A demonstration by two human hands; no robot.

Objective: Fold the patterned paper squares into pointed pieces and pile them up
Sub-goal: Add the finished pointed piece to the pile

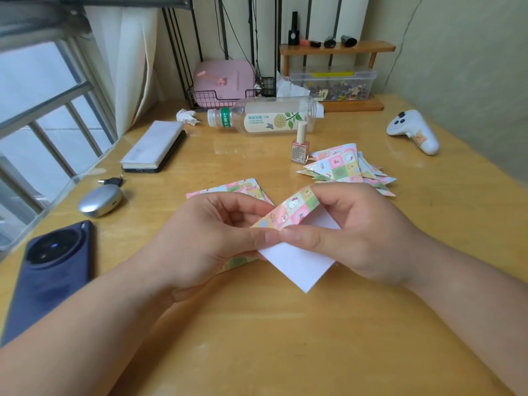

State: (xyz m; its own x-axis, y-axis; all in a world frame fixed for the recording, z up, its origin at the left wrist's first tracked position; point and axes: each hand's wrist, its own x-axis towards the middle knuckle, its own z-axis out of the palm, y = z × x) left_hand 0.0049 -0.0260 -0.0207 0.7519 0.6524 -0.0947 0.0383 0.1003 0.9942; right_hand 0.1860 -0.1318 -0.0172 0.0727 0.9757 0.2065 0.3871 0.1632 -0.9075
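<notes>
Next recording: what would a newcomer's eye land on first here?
At centre, the left hand and right hand pinch a paper square, white side up, its patterned edge folded over. Behind them to the right lies a pile of folded pieces beside a nail polish; a dark phone lies far left.

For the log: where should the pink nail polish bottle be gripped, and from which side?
Probably pinch the nail polish bottle by its tall cream cap, coming from above: it stands upright, and the folded pile crowds its right side.
</notes>
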